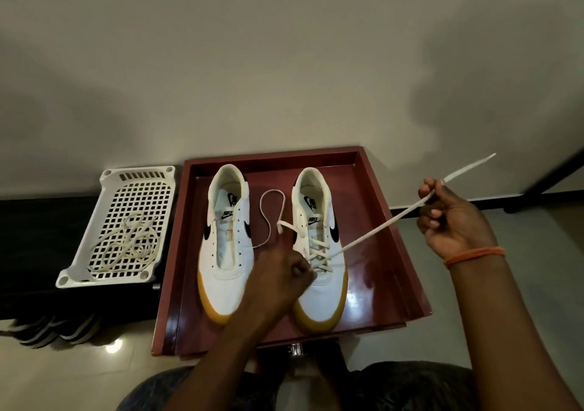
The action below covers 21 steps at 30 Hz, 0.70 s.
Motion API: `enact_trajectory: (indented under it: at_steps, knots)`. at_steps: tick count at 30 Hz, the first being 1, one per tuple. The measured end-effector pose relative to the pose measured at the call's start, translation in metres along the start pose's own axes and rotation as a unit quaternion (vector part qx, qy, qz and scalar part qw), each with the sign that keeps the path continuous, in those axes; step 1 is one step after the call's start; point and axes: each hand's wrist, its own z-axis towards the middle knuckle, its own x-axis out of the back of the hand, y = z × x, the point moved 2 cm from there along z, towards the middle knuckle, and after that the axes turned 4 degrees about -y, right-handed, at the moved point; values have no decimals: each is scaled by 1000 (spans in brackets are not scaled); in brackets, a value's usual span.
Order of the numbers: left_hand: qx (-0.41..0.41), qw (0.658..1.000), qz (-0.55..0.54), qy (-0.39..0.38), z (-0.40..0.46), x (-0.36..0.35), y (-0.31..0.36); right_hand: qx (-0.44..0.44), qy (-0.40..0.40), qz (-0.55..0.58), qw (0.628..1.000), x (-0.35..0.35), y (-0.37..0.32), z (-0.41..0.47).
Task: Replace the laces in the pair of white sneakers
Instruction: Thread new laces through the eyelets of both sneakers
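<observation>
Two white sneakers with yellow soles stand side by side in a dark red tray (392,221). The left sneaker (226,246) has no lace. The right sneaker (319,252) is partly laced with a cream lace (379,229). My right hand (452,218) grips one end of that lace and holds it taut, up and to the right. My left hand (279,276) pinches the lace at the lower eyelets of the right sneaker. The lace's other end loops loose between the shoes (271,214).
A white perforated basket (94,252) left of the tray holds a coiled cream lace (131,243). It rests on a black shelf (31,237) against the wall. Dark shoes (53,331) lie under the shelf. A black leg (550,173) stands at the right.
</observation>
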Motion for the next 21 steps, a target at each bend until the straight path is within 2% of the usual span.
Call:
enact_trajectory:
  at_steps: [2,4,5,7,10,14,17,21]
  knots:
    - [36,987,-67,142,2,13,6,-22,4,-11,1000,5,8,5]
    - [60,953,-124,271,3,31,10,-54,-4,-9,999,4,16,7]
    - [57,940,-130,311,5,39,9,-65,-9,2,998,3,18,8]
    - [48,934,-92,341,8,52,3,-77,-12,25,997,3,20,11]
    - [63,944,18,323,10,52,-12,-71,18,19,997,13,22,15]
    - [63,961,125,240,17,43,-15,-52,63,19,997,18,26,17]
    - [46,966,170,192,18,36,-13,-41,22,25,999,6,28,14]
    - [59,968,168,176,16,36,-11,-33,-62,55,996,-16,31,6]
